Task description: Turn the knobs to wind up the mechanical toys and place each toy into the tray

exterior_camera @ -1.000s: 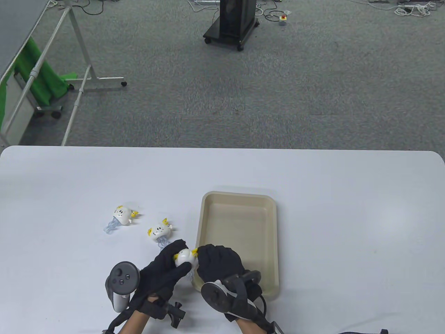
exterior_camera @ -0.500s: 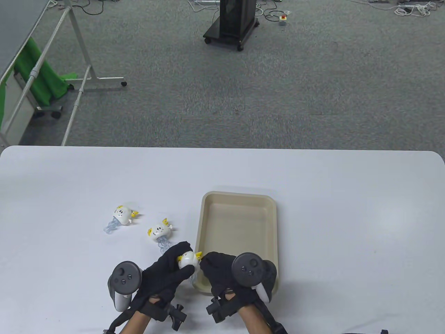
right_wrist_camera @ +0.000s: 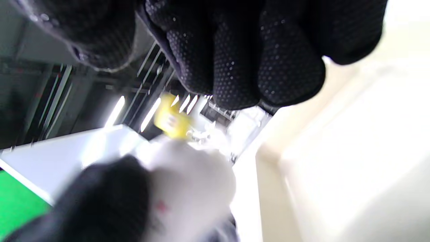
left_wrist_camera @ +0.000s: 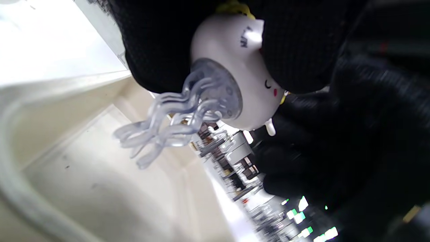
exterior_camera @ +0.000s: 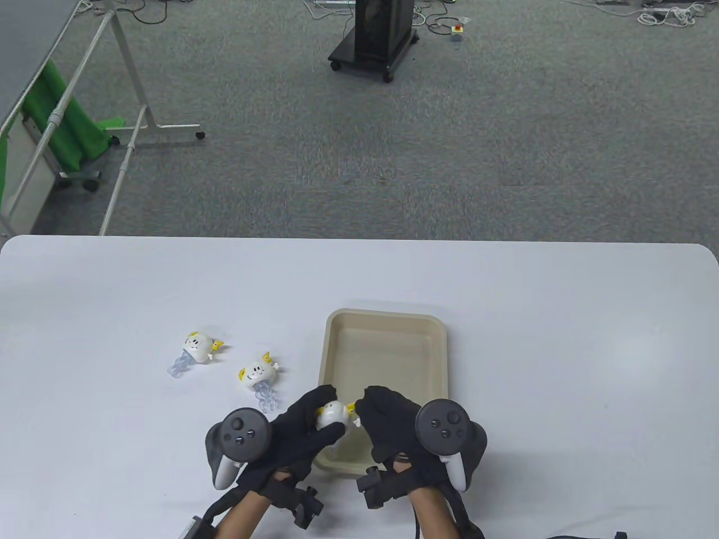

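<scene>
A white jellyfish toy (exterior_camera: 332, 414) with yellow fins and clear tentacles (left_wrist_camera: 168, 127) is gripped in my left hand (exterior_camera: 317, 421), thumb and fingers (left_wrist_camera: 292, 40) curled round its body. It hangs over the near left corner of the beige tray (exterior_camera: 387, 337). My right hand (exterior_camera: 373, 410) is close beside the toy's right side, fingers (right_wrist_camera: 242, 60) curled. The small white knob (left_wrist_camera: 269, 127) shows free of that glove. Two more jellyfish toys (exterior_camera: 199, 346) (exterior_camera: 259, 371) lie on the table to the left of the tray.
The white table (exterior_camera: 561, 348) stretches wide to the right of the tray and behind it. Beyond its far edge is grey carpet with a black wheeled stand (exterior_camera: 375, 39) and a metal frame (exterior_camera: 129, 112).
Both hands carried the toy right, from beside the tray's left rim to above its near corner. The right hand rolled over, bringing its tracker from underneath to the top right.
</scene>
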`<action>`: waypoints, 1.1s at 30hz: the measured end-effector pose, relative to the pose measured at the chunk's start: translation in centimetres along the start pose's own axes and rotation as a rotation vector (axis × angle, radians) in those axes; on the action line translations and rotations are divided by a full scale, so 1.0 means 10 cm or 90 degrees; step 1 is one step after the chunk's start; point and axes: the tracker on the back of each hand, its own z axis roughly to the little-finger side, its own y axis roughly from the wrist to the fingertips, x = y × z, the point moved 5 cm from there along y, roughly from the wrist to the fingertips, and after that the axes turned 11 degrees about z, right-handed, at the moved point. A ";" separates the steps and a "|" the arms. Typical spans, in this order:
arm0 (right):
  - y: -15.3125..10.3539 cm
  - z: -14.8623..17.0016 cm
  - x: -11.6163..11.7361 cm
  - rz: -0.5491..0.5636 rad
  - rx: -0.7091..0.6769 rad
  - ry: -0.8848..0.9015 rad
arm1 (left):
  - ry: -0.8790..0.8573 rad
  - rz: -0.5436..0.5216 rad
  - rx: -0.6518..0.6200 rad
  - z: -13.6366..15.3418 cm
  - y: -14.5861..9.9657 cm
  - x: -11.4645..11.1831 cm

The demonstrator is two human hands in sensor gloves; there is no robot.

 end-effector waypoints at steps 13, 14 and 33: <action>0.06 0.19 -0.20 0.052 0.062 0.006 | 0.256 0.148 0.227 0.00 0.63 -0.67; 0.06 0.18 -0.20 0.052 0.061 0.006 | 0.259 0.160 0.237 0.02 0.65 -0.70; 0.04 0.16 -0.13 0.041 0.043 -0.005 | 0.324 -0.101 0.262 0.18 0.40 0.83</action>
